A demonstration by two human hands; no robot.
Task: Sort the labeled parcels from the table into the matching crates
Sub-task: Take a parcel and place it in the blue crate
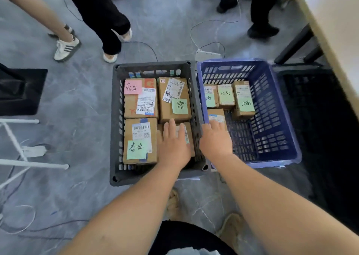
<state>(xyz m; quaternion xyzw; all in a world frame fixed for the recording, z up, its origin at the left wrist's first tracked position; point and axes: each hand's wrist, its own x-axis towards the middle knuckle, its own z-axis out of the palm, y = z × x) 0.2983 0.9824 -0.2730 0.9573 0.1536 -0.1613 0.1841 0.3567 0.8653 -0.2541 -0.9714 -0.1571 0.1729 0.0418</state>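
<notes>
Left grip: the left grip (174,144), a bare hand, lies flat with straight fingers on top of the covered parcel (189,132); its fingers are apart and curl round nothing.
Right grip: the right grip (215,140), also a bare hand, reaches into the blue crate and its fingers touch the labelled parcel (215,116); I cannot tell whether they pinch it or only rest on it.
Grey crate: the grey crate (116,122) stands on the floor, touching the blue crate on its right side.
Covered parcel: sits in the near right corner of the grey crate, mostly hidden under the hand.
Other grey-crate parcels: the pink-note parcel (139,99) is far left, the tilted green-note parcel (174,99) far right, and the near-left parcel (139,140) carries a green note and a barcode.
Blue crate: the blue crate (272,109) holds a row of three green-note parcels (226,96) along its far side.
Labelled parcel: lies near the left wall of the blue crate, just in front of that row.
Table: the table (330,21) shows only as a pale edge at the upper right.
Floor: grey, with cables and a power strip (207,53) beyond the crates.
Bystanders: legs and shoes of other people (108,21) stand at the far side.
</notes>
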